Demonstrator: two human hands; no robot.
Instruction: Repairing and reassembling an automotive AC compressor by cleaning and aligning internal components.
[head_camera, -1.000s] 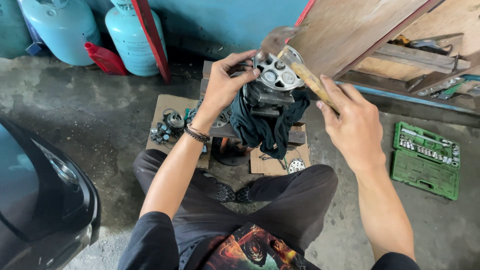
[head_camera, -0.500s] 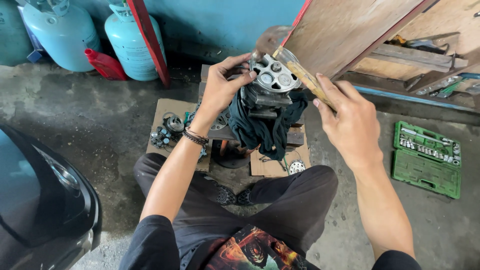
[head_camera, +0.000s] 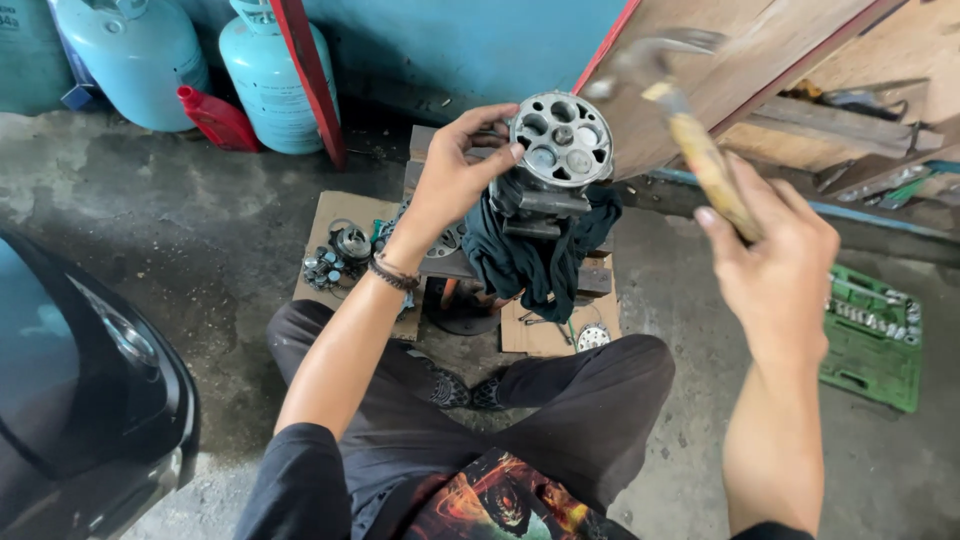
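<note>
The round metal cylinder block (head_camera: 561, 139), its face bored with a ring of holes, sits at the centre of my view at about twelve o'clock from my knees, propped on a dark cloth (head_camera: 540, 258) over a low wooden stand (head_camera: 596, 277). My left hand (head_camera: 452, 178) grips it from the nine o'clock side, fingers curled and clamped around its rim, thumb up near the top edge. My right hand (head_camera: 780, 265) is at three o'clock, fingers closed tight round the wooden handle of a hammer (head_camera: 672, 100); the steel head is raised above and just to the right of the block and looks blurred.

I judge this to be the striking step: I brace the part with one hand and tap it with the other. The next blow calls for a short, square hit on the metal face, well away from my left fingertips, with the block kept from rocking on the cloth.

Outward from there: small loose parts (head_camera: 337, 256) lie on cardboard (head_camera: 325, 215) at eight o'clock of the block, a green socket set (head_camera: 872, 338) lies open at four o'clock, two pale blue gas cylinders (head_camera: 276, 80) stand at ten o'clock, and a dark car body (head_camera: 70, 380) fills the far left.
</note>
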